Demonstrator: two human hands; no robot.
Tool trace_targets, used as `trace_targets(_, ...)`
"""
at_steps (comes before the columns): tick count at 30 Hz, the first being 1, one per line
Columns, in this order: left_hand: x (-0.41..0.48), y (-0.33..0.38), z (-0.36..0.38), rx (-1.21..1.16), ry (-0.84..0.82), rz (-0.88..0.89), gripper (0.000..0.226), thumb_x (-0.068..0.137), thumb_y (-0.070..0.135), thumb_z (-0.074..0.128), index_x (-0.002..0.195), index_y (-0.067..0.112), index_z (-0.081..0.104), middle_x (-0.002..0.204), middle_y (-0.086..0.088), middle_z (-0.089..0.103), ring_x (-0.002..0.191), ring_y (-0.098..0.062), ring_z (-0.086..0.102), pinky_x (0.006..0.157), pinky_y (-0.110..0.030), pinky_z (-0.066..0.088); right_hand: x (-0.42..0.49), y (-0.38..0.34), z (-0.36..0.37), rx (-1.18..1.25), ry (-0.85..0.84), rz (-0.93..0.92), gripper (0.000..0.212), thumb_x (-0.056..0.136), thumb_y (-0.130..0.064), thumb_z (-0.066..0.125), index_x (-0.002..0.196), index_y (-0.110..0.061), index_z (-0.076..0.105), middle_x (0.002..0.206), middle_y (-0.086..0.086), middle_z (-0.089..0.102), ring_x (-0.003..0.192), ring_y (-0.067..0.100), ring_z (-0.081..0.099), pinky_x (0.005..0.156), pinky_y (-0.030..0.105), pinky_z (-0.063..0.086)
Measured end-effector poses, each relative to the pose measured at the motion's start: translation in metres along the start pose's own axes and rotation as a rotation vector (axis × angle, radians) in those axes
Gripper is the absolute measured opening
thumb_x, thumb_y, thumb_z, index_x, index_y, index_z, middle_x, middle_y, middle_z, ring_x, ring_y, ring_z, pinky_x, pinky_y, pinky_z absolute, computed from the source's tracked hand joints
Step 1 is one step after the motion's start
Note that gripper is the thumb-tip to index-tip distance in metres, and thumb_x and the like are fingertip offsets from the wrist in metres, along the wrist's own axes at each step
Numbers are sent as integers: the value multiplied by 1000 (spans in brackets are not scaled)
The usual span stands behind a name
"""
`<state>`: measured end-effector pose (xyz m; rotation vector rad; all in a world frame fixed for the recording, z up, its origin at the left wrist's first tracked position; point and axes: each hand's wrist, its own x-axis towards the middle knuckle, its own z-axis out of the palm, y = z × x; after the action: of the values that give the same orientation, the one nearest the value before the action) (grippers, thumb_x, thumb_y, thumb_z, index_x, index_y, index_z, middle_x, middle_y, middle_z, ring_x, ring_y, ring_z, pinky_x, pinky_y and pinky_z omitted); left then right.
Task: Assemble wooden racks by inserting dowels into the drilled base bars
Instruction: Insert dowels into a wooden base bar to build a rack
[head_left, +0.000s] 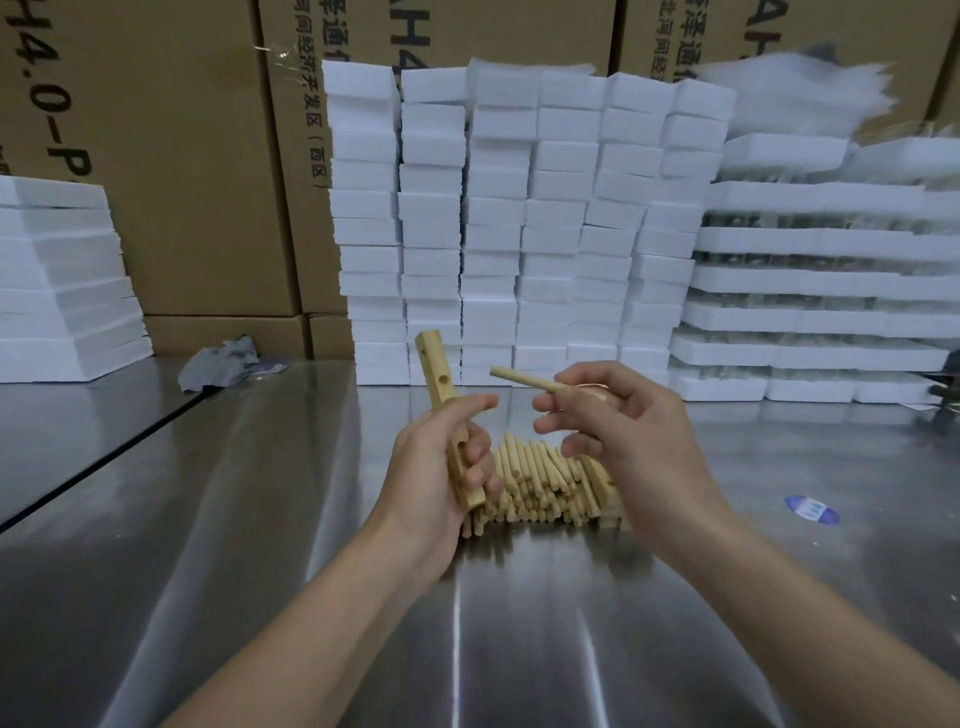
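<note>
- Left hand (441, 467) grips a pale drilled wooden base bar (439, 374), upright, tilted toward 11 o'clock.
- Right hand (613, 426) pinches a light round wooden dowel (519, 376), pointing toward 10 o'clock.
- Heap of dowels (540, 483) lies on the steel worktop (260, 519) beneath both hands.

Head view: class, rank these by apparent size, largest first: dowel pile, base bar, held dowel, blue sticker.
1. dowel pile
2. base bar, gripped in the left hand
3. held dowel and blue sticker: they look alike, and the right hand hides part of the dowel, so unranked.

Steel table (260, 519), white foam stacks (519, 208) (cardboard boxes (197, 156) behind)
</note>
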<state>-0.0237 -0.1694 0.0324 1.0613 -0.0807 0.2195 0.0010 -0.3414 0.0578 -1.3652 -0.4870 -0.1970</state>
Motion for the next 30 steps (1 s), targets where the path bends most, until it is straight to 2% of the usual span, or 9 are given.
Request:
trace_targets(3, 0, -3, -4, 67, -3, 73, 34, 87, 38, 82, 106, 11, 76, 70, 1, 52, 43, -11, 29, 46, -25, 36, -11, 4, 3, -104, -31, -75, 9, 97, -4, 72, 105, -6, 71, 92, 9, 81, 81, 23, 79, 64, 26, 58)
trace_targets(7, 0, 0, -11, 145, 54, 145, 30, 86, 37, 84, 106, 14, 82, 93, 0, 77, 44, -9, 32, 45, -22, 39, -15, 11, 3, -158, -67, -145, 11, 93, -10, 78, 102, -14, 73, 89, 7, 80, 80, 22, 78, 66, 26, 57)
trace_targets(10, 2, 4, -17, 142, 76, 161, 36, 82, 38, 85, 109, 15, 82, 106, -5, 81, 45, -9, 32, 47, -21, 40, -12, 13, -1, -149, -28, -161, 14, 89, -13, 83, 100, -16, 75, 85, 8, 80, 78, 22, 78, 65, 26, 57)
trace_targets(13, 3, 6, -18, 142, 94, 173, 42, 79, 37, 87, 111, 12, 81, 106, -7, 82, 43, -8, 33, 46, -20, 41, -8, 15, -7, -159, -24, -166, 14, 89, -15, 84, 100, -20, 79, 85, 7, 80, 78, 21, 78, 63, 25, 57)
trace_targets(18, 4, -1, -22, 183, 75, 146, 25, 96, 29, 78, 115, 13, 81, 111, -5, 82, 46, -10, 29, 48, -21, 39, -3, 17, -15, -157, -7, -184, 14, 92, -15, 82, 104, -21, 79, 90, 6, 81, 82, 23, 80, 60, 23, 56)
trace_targets(25, 4, -1, -22, 181, 75, 170, 17, 99, 21, 75, 114, 17, 81, 110, -5, 82, 44, -8, 32, 47, -20, 41, 0, 19, -21, -176, -3, -190, 11, 91, -19, 83, 98, -23, 75, 87, 4, 81, 83, 21, 80, 60, 25, 58)
trace_targets(28, 3, 0, -21, 285, 68, 206, 15, 97, 27, 78, 109, 21, 83, 102, -1, 82, 45, -6, 36, 48, -20, 41, 2, 21, -24, -336, -78, -219, 6, 90, -31, 83, 93, -29, 77, 87, -3, 78, 81, 11, 74, 66, 30, 58)
trace_targets(30, 1, -3, -18, 417, 31, 208, 11, 95, 32, 80, 103, 26, 85, 91, 5, 80, 47, -3, 44, 50, -23, 43, 2, 25, -23, -475, -193, -210, 10, 91, -32, 82, 100, -34, 78, 84, -5, 76, 77, 8, 70, 67, 28, 55)
